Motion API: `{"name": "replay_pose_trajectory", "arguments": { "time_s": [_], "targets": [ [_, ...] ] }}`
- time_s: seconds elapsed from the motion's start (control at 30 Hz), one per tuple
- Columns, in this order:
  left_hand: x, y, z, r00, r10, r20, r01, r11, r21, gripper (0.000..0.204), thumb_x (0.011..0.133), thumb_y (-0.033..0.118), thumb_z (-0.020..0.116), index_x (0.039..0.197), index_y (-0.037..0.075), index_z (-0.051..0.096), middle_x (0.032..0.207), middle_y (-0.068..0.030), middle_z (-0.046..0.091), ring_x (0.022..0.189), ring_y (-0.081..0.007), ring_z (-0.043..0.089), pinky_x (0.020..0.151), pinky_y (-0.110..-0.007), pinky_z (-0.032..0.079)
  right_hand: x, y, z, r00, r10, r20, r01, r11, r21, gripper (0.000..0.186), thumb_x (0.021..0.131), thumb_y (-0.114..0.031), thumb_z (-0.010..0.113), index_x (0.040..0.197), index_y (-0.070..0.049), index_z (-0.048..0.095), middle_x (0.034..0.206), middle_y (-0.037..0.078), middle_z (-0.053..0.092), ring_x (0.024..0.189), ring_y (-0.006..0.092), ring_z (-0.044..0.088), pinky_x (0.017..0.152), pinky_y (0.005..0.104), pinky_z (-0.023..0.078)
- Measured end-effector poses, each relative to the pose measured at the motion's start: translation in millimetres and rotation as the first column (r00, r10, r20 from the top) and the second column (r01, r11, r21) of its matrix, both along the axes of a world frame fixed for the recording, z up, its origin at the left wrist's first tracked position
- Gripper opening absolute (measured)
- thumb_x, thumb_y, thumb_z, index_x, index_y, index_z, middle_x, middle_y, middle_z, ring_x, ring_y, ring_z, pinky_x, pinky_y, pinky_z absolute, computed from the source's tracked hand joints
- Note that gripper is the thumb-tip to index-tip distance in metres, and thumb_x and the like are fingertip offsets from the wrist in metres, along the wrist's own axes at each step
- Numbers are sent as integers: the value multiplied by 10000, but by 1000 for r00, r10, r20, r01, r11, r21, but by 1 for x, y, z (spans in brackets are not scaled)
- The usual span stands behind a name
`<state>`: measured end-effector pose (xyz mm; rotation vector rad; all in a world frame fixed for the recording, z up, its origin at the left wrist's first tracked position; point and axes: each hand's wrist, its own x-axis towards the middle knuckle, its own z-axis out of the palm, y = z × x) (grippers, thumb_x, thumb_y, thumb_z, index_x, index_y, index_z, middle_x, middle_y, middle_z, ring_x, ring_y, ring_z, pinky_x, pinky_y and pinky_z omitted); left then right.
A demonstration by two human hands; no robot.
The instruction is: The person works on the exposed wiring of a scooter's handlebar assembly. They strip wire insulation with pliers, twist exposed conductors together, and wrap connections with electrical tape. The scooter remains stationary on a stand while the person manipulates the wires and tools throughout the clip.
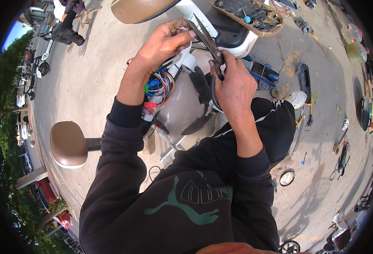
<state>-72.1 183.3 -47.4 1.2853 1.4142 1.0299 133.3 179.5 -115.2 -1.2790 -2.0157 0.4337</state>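
My right hand (236,86) grips a pair of dark scissors (217,54), with their blades spread and pointing up and to the left. Beside the blade tips, my left hand (163,44) is closed in a pinch on thin wires, mostly hidden by the fingers. Below the left wrist hangs a bundle of coloured wires (166,86) with blue, green and red connectors (150,105). The bundle lies against the white and grey body of a scooter-like vehicle (176,112), which stands between my arms. A black ribbed tube (200,84) runs down its middle.
Brown padded parts stand at the top (142,9) and left (69,144). An upturned brown tray-like part (250,15) sits at upper right. A blue metal jack-like tool (260,73), a tape roll (336,149) and other tools lie on the concrete. Another person (68,29) is at upper left.
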Motion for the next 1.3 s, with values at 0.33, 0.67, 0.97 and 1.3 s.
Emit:
{"name": "replay_pose_trajectory", "arguments": {
  "time_s": [0.33, 0.67, 0.97, 1.3],
  "targets": [
    [2, -5, -3, 1000, -10, 0, 10, 1000, -20, 185, 993, 221, 664, 1108, 75, 664, 730, 94, 480, 596, 11, 373, 524, -163, 253, -2, -6, -7, 999, 20, -32, -21, 999, -47, 374, 892, -301, 773, 1184, -91, 667, 840, 138, 675, 697, 370, 693, 598, 471, 527],
    [1, -6, -1, 1000, -4, 19, 5, 999, -45, 255, 975, 197, 671, 1186, 54, 674, 716, 99, 471, 586, 8, 362, 520, -169, 246, -4, -4, -6, 992, 50, -114, -57, 996, -65, 341, 942, -306, 749, 1153, -50, 672, 755, 114, 682, 639, 296, 669, 596, 401, 511],
    [-5, -6, 7, 997, -29, 68, 34, 997, -66, 247, 961, 208, 688, 1122, 22, 665, 745, 76, 506, 643, -19, 414, 573, -200, 314, -8, -4, -1, 980, 81, -181, -103, 987, -120, 342, 946, -308, 743, 1142, -34, 681, 730, 138, 668, 624, 295, 648, 603, 392, 503],
    [3, -9, 6, 996, 12, 83, -9, 999, -42, 203, 949, 204, 684, 1058, 38, 642, 638, 81, 431, 528, -6, 350, 484, -190, 229, -3, -10, -2, 988, 70, -134, -85, 990, -108, 314, 918, -288, 757, 1142, -85, 673, 842, 163, 699, 697, 387, 691, 609, 480, 526]
  ]
}}
